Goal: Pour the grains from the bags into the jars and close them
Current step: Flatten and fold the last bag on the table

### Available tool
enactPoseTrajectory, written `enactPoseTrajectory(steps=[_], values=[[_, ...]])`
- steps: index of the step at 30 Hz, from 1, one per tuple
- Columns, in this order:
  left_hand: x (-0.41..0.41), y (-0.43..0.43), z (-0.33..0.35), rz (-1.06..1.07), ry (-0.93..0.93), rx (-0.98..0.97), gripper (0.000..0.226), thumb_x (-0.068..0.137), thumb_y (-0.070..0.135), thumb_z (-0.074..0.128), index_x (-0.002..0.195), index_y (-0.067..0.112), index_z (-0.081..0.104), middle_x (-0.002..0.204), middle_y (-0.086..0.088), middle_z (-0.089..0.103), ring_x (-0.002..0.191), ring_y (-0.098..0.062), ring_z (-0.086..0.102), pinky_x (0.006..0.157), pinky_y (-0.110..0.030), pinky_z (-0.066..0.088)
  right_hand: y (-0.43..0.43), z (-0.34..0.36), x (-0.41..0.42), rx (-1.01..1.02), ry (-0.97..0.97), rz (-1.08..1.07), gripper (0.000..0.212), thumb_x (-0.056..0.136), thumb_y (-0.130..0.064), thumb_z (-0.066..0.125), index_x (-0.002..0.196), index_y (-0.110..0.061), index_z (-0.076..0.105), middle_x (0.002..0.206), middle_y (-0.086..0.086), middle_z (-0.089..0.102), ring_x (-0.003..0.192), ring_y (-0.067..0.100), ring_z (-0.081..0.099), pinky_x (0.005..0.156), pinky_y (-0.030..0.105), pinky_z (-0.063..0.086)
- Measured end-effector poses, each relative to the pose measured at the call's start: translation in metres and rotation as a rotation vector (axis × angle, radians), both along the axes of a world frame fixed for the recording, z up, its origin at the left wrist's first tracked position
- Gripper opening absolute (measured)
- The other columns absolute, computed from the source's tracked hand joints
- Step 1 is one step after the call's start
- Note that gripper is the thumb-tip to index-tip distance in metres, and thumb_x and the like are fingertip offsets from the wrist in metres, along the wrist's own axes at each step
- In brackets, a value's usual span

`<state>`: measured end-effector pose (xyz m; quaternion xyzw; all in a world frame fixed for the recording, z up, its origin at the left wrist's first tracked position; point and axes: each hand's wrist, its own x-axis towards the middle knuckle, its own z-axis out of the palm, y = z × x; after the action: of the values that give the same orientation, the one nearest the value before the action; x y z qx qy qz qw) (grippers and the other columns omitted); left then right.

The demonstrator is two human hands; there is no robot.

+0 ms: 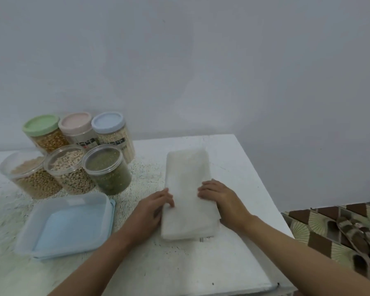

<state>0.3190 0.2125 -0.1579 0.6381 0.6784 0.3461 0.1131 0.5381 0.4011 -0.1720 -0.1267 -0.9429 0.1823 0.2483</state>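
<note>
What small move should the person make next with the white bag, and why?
Probably grip the white bag and raise it upright. It lies flat on the table, with the left hand and right hand touching its sides, so nothing can pour from it yet.

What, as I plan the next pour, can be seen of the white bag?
The white bag is a long, flat, soft-looking pack with rounded corners, seemingly translucent plastic, filled; contents too blurred to name. It lies flat on the table, lengthwise away from the person, right of the jars. The left hand touches its left edge; the right hand rests on its right side.
</note>
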Motion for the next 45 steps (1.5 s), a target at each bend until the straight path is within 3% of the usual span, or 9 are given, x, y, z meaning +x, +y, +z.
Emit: enactPoseTrajectory(steps=[4,8,17,25,29,31,34,41,45], values=[[-0.008,-0.002,-0.002,-0.073,0.097,-0.067,0.035,0.094,0.001,0.058,0.117,0.026,0.066,0.136,0.012,0.056,0.147,0.004,0.028,0.113,-0.016,0.034,0.000,0.005,0.012,0.185,-0.180,0.102,0.063,0.088,-0.031,0.076,0.143,-0.010,0.055,0.143,0.013,0.059,0.140,0.035,0.049,0.120,0.050,0.031],[-0.006,-0.011,-0.002,-0.095,0.162,-0.115,0.036,0.097,0.023,0.052,0.131,0.027,0.061,0.148,0.010,0.048,0.151,0.000,0.019,0.116,-0.010,0.022,0.001,0.001,0.031,0.250,-0.157,0.169,0.046,0.103,-0.032,0.051,0.148,-0.019,0.050,0.151,0.015,0.051,0.146,0.036,0.040,0.123,0.050,0.027],[-0.010,-0.027,-0.010,-0.146,0.344,-0.148,0.064,0.103,0.061,0.017,0.156,0.031,0.037,0.167,0.009,0.019,0.157,-0.009,0.000,0.125,-0.030,0.007,-0.012,-0.002,0.045,0.310,-0.083,0.165,0.049,0.094,-0.015,0.046,0.141,-0.015,0.059,0.126,0.013,0.061,0.114,0.030,0.059,0.099,0.043,0.053],[-0.007,-0.025,-0.007,-0.136,0.237,0.070,0.040,0.105,0.049,0.041,0.129,0.033,0.070,0.128,0.017,0.065,0.125,-0.001,0.051,0.103,-0.021,0.036,-0.012,0.001,0.044,0.189,-0.121,0.147,0.054,0.084,-0.010,0.043,0.132,-0.016,0.067,0.128,0.009,0.062,0.118,0.028,0.060,0.107,0.039,0.048],[-0.001,-0.021,0.002,0.088,-0.123,-0.041,0.039,0.087,0.076,0.047,0.104,0.051,0.072,0.109,0.032,0.065,0.106,0.001,0.057,0.089,-0.024,0.044,-0.016,0.004,0.038,-0.250,-0.063,0.017,0.033,0.095,-0.045,0.060,0.106,-0.018,0.076,0.120,-0.013,0.060,0.112,0.012,0.058,0.093,0.034,0.051],[0.002,-0.015,0.007,0.189,-0.262,-0.091,0.055,0.083,0.084,0.046,0.091,0.038,0.076,0.093,0.014,0.068,0.093,-0.005,0.058,0.080,-0.026,0.045,-0.021,0.014,0.030,-0.578,-0.010,-0.072,0.040,0.090,-0.065,0.061,0.090,-0.029,0.078,0.106,-0.012,0.063,0.102,0.013,0.059,0.086,0.036,0.052],[0.009,-0.003,0.015,0.265,-0.339,-0.170,0.049,0.096,0.056,0.057,0.076,0.012,0.066,0.066,0.010,0.058,0.062,-0.006,0.048,0.060,-0.025,0.034,-0.020,0.020,0.019,-0.827,0.006,-0.128,0.032,0.093,-0.053,0.065,0.081,-0.026,0.075,0.090,-0.007,0.061,0.090,0.009,0.058,0.082,0.030,0.047],[0.015,0.018,0.012,0.461,-0.407,-0.232,0.044,0.098,0.041,0.064,0.059,0.021,0.061,0.049,0.016,0.050,0.051,-0.004,0.040,0.057,-0.026,0.029,-0.016,0.022,0.013,-0.860,-0.017,-0.180,0.063,0.083,-0.060,0.064,0.090,0.002,0.061,0.094,0.021,0.056,0.082,0.030,0.050,0.075,0.040,0.040],[0.015,0.023,0.015,0.495,-0.379,-0.254,0.042,0.098,0.042,0.064,0.060,0.022,0.066,0.046,0.019,0.052,0.055,-0.007,0.046,0.064,-0.028,0.032,-0.024,0.028,0.017,-0.710,-0.038,-0.162,0.070,0.070,-0.075,0.077,0.104,-0.014,0.068,0.099,0.004,0.068,0.093,0.025,0.062,0.079,0.040,0.051]])
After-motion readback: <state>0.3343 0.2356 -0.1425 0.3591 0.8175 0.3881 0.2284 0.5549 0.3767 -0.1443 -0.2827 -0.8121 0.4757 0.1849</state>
